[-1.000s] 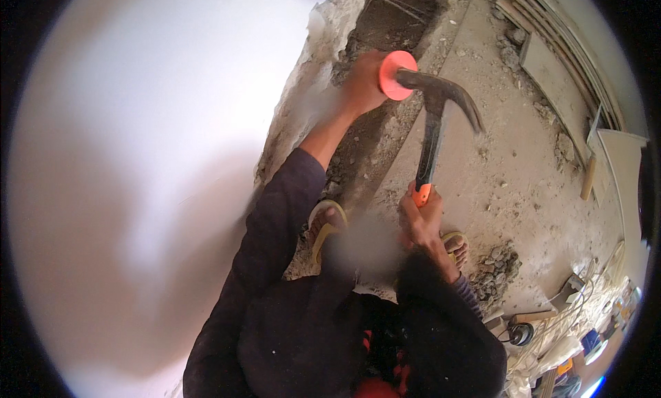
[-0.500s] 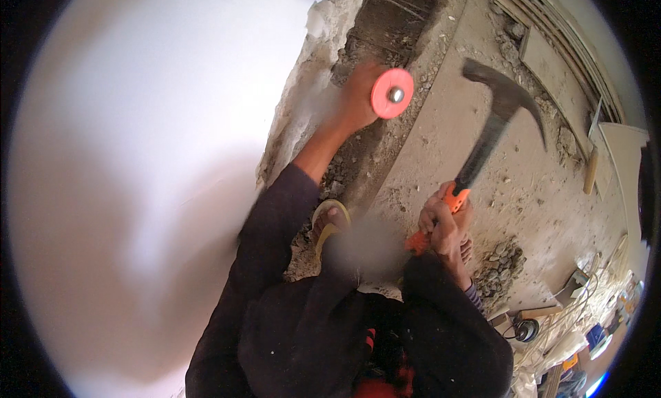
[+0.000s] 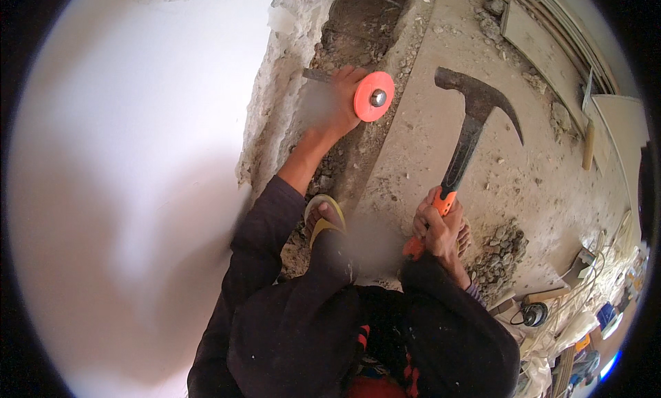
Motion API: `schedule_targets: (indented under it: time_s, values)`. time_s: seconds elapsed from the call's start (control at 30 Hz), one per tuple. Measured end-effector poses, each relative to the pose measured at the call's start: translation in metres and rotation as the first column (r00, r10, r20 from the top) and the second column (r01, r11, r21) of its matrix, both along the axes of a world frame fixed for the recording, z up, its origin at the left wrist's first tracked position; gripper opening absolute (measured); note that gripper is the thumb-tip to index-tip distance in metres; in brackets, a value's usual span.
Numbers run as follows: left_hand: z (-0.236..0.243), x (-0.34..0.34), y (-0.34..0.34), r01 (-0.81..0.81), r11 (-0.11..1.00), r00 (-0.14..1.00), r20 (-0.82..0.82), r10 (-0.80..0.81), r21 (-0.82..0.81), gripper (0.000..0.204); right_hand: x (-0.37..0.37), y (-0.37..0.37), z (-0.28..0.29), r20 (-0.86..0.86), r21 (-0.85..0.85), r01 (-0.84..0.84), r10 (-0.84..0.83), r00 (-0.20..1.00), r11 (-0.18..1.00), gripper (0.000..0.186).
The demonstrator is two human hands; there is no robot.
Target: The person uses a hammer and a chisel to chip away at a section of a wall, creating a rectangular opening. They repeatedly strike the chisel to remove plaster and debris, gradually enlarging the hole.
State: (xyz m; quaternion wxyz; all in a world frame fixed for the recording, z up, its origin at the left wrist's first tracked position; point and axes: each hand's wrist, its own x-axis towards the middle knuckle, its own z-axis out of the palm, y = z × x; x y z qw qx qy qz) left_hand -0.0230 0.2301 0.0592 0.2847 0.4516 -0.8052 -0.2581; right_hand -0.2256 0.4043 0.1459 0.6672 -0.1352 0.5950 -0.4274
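In my left hand [image 3: 339,98] is a chisel with a round red guard [image 3: 365,107] and a bare metal striking end. Its grey blade [image 3: 317,75] sticks out past my fingers toward the broken lower edge of the white wall [image 3: 151,136]. My right hand [image 3: 441,226] is wrapped round the orange and black handle of a claw hammer [image 3: 470,140]. The hammer's dark head is raised to the right of the guard, apart from it. Below my left hand, my foot in a yellow sandal [image 3: 323,215] stands by the trench [image 3: 358,29].
A heap of rubble [image 3: 502,253] lies right of my right hand. Boards [image 3: 544,47] lean along the far right, near a wooden-handled tool [image 3: 589,144]. At the lower right are a cable-trailing power tool [image 3: 533,314] and plastic sheeting [image 3: 578,329]. Dust and crumbs cover the floor.
The whole view has shifted, so most things sit further left. The hammer, blurred before, now looks sharp and slightly nearer the guard. The chisel blade beyond my left fingers has come into sight.
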Motion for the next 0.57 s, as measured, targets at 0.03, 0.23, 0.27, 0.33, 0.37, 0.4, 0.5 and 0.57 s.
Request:
schedule_targets:
  time_s: [0.03,0.23,0.27,0.33,0.37,0.4,0.5,0.57]
  values:
    - [0.002,-0.001,-0.001,-0.035,0.999,0.999,0.019,0.035,0.024,0.032,0.000,0.001,0.001,0.019,0.016,0.016,-0.017,1.000,1.000,0.007]
    - [0.007,-0.003,-0.012,-0.141,0.988,0.982,-0.119,0.147,0.058,0.033,-0.002,0.000,0.020,-0.035,-0.221,0.279,-0.293,0.955,0.935,0.016]
    - [0.006,0.001,-0.017,-0.127,0.990,0.982,-0.137,0.133,0.057,0.033,-0.001,-0.004,0.019,0.016,-0.286,0.334,-0.344,0.939,0.898,0.016]
    - [0.007,0.001,-0.020,-0.126,0.991,0.982,-0.143,0.119,-0.042,0.032,-0.001,0.001,-0.004,0.050,-0.292,0.214,-0.208,0.977,0.932,0.013]
    - [0.011,-0.006,-0.024,-0.127,0.991,0.975,-0.188,0.119,-0.030,0.032,0.005,0.007,-0.023,0.070,-0.132,0.185,-0.177,0.982,0.974,0.011]
    - [0.016,-0.011,-0.027,-0.126,0.992,0.965,-0.235,0.118,-0.018,0.031,-0.002,0.009,-0.034,-0.238,-0.105,-0.174,0.145,0.960,0.979,0.011]
    - [0.025,0.003,-0.035,-0.182,0.964,0.958,-0.184,0.218,0.192,0.029,0.006,-0.024,-0.007,-0.361,0.003,-0.392,0.367,0.857,0.920,0.009]
    - [0.025,0.007,-0.040,-0.194,0.938,0.921,-0.276,0.275,0.286,0.032,0.006,-0.021,0.004,-0.289,0.052,-0.345,0.344,0.893,0.937,0.009]
